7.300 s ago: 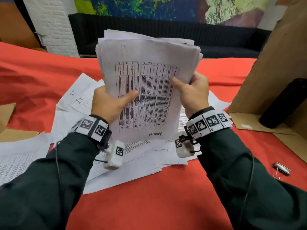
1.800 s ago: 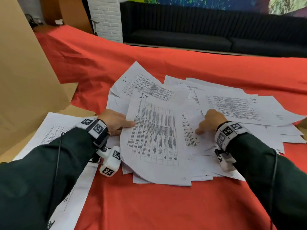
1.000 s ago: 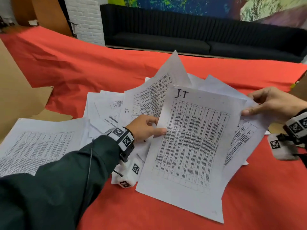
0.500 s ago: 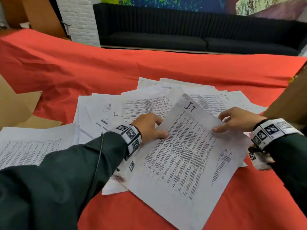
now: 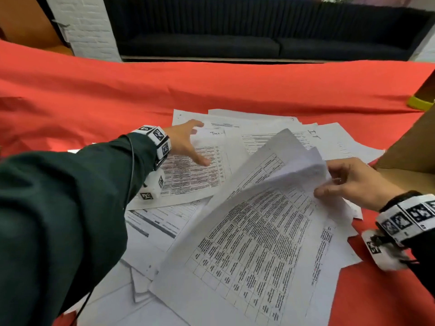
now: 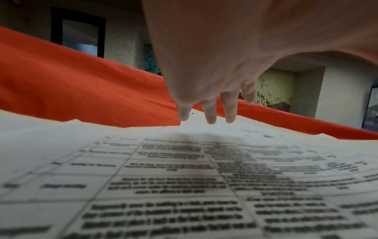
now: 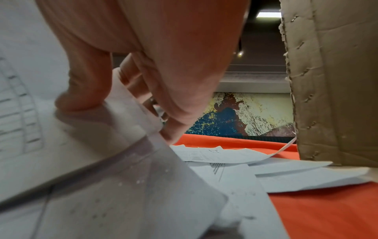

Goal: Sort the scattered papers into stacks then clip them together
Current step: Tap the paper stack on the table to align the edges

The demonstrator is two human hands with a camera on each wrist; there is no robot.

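Observation:
Several white printed papers lie scattered on the red cloth. My right hand pinches the far edge of a table-printed sheet, with at least one more sheet under it, and curls that edge upward; thumb on top and fingers beneath show in the right wrist view. My left hand reaches forward with fingers spread and straight, above another printed sheet. In the left wrist view its fingertips hover near that sheet's far edge. No clip is visible.
A brown cardboard box stands at the right, close beside my right hand, also seen in the right wrist view. A yellow object sits behind it. A dark sofa and a white brick pillar are beyond the table.
My left hand let go of the front sheet and reached forward-left over the far papers. My right hand kept its pinch and curled the sheet's edge up.

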